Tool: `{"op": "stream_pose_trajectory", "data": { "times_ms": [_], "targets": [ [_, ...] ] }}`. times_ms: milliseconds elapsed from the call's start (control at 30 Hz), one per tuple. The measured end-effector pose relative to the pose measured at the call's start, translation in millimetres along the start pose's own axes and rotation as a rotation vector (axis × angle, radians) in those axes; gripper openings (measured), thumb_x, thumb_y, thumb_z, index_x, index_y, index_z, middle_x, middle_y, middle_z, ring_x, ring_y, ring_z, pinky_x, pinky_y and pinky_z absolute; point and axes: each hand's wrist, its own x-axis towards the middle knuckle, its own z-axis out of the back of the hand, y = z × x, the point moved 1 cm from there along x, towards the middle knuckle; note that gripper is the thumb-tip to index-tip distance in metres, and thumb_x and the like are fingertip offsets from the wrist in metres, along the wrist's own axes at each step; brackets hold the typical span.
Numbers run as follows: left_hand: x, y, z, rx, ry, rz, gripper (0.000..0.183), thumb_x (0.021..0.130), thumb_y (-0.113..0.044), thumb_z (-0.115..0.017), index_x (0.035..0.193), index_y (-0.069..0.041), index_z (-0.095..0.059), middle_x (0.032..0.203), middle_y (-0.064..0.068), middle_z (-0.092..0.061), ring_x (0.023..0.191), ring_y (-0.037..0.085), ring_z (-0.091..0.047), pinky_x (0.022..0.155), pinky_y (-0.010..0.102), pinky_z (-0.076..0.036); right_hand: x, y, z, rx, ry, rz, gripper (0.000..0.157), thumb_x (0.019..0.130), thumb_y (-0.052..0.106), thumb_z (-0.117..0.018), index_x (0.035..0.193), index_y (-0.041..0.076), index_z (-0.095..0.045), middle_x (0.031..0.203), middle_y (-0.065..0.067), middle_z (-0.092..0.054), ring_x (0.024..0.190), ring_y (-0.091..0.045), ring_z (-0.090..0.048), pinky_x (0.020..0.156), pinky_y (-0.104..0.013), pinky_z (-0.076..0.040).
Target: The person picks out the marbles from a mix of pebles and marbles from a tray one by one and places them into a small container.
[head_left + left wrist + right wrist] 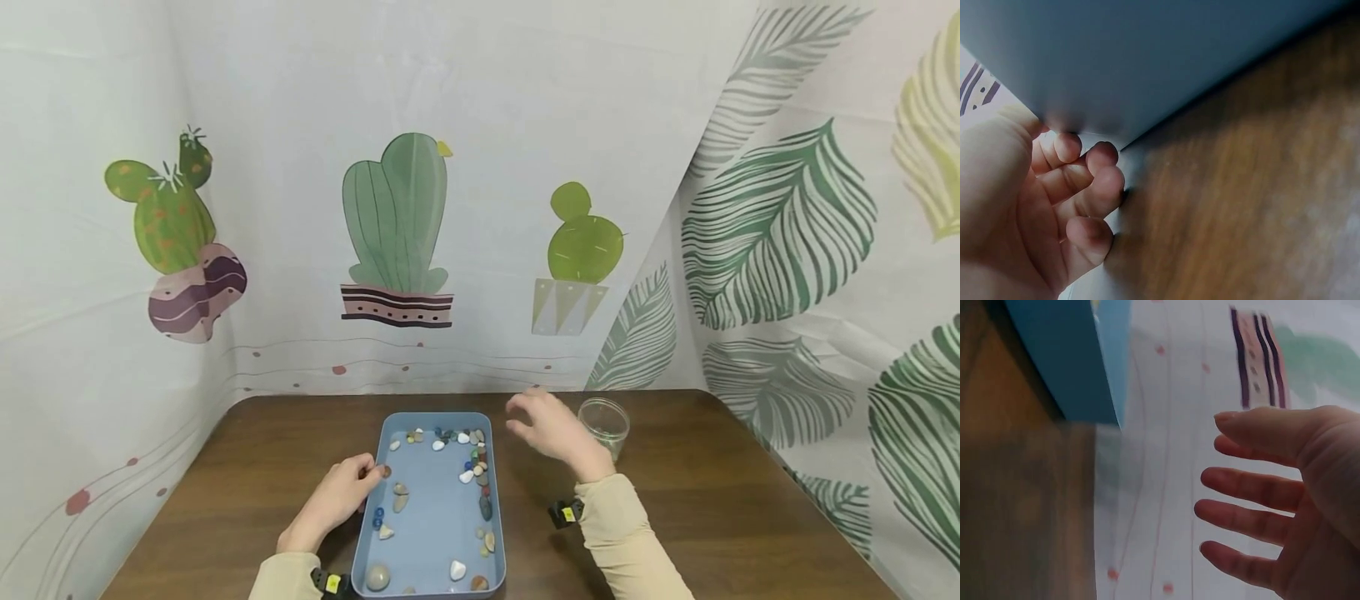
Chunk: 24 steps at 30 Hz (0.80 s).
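Note:
A blue rectangular tray (431, 537) lies on the table, holding small stones and glass marbles along its sides. My left hand (339, 493) is at its left rim, with the thumb and fingertips pinching the edge. In the left wrist view the other fingers (1107, 187) curl beside the outer wall. My right hand (553, 429) hovers to the right of the tray's far end, holding nothing, its fingers (1244, 519) spread and nearly straight in the right wrist view. Just right of it stands a clear jar (604, 417), partly hidden by the hand; its contents are hard to make out.
A row of mixed stones (480, 467) runs along the tray's right side. One larger round stone (377, 577) sits in the near left corner. Behind the brown wooden table (247, 500) hangs a printed curtain (495, 250) with cacti and leaves.

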Motion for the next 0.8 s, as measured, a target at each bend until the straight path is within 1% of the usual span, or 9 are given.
{"op": "stream_pose_trajectory", "data": {
  "times_ms": [167,267,367,433,567,667,800],
  "targets": [
    [-4.6,1.9,3.1,0.001,0.0,0.014,0.033,0.098,-0.027,-0.059,0.072,-0.011,-0.046,0.058,0.0,-0.047,0.052,0.016,-0.052,0.049,0.027,-0.04,10.5,20.0,-19.9,-0.015,0.115,0.087,0.018,0.09,0.017,-0.071,0.107,0.012,-0.068,0.109,-0.004,-0.064,0.104,-0.025,-0.06,0.086,-0.041,-0.049],
    [-7.4,3.0,5.7,0.005,-0.006,0.016,0.034,0.097,-0.028,-0.06,0.072,-0.011,-0.045,0.058,0.0,-0.047,0.051,0.016,-0.051,0.049,0.027,-0.039,15.1,26.4,-30.6,-0.039,0.161,0.123,0.018,0.09,0.017,-0.07,0.108,0.012,-0.07,0.11,-0.002,-0.065,0.104,-0.023,-0.059,0.084,-0.038,-0.049],
    [-7.3,3.4,6.5,0.012,-0.007,0.008,0.034,0.098,-0.029,-0.059,0.072,-0.011,-0.045,0.058,0.0,-0.047,0.052,0.016,-0.052,0.049,0.026,-0.039,17.8,30.6,-39.1,-0.053,0.188,0.142,0.016,0.089,0.015,-0.072,0.105,0.012,-0.072,0.108,0.0,-0.066,0.103,-0.022,-0.058,0.082,-0.038,-0.049],
    [-6.4,3.5,5.9,0.019,-0.005,-0.001,0.034,0.098,-0.029,-0.059,0.072,-0.011,-0.045,0.058,0.0,-0.048,0.052,0.016,-0.052,0.049,0.026,-0.039,18.8,33.0,-43.8,-0.051,0.206,0.149,0.014,0.089,0.015,-0.072,0.102,0.012,-0.074,0.108,0.0,-0.066,0.102,-0.022,-0.058,0.083,-0.041,-0.049],
    [-4.6,3.1,4.2,0.014,-0.007,0.003,0.034,0.097,-0.029,-0.06,0.072,-0.011,-0.046,0.058,-0.001,-0.048,0.052,0.016,-0.052,0.049,0.026,-0.039,20.0,36.2,-54.0,-0.04,0.236,0.172,0.011,0.089,0.016,-0.072,0.099,0.013,-0.075,0.108,0.001,-0.067,0.102,-0.022,-0.057,0.084,-0.047,-0.047],
    [-2.3,2.3,2.6,0.009,-0.009,0.006,0.033,0.098,-0.028,-0.059,0.072,-0.011,-0.046,0.059,0.0,-0.048,0.052,0.016,-0.052,0.05,0.026,-0.041,19.9,37.1,-60.2,-0.069,0.239,0.188,0.008,0.088,0.018,-0.073,0.096,0.015,-0.076,0.106,0.002,-0.068,0.1,-0.021,-0.057,0.081,-0.045,-0.047],
    [-0.1,0.8,-0.6,-0.003,0.0,0.002,0.032,0.098,-0.026,-0.059,0.073,-0.011,-0.046,0.061,0.0,-0.049,0.054,0.015,-0.053,0.051,0.027,-0.044,17.8,37.1,-64.9,-0.131,0.264,0.17,0.005,0.086,0.02,-0.076,0.091,0.019,-0.077,0.105,0.005,-0.068,0.101,-0.018,-0.056,0.078,-0.04,-0.045]
  ]
}}
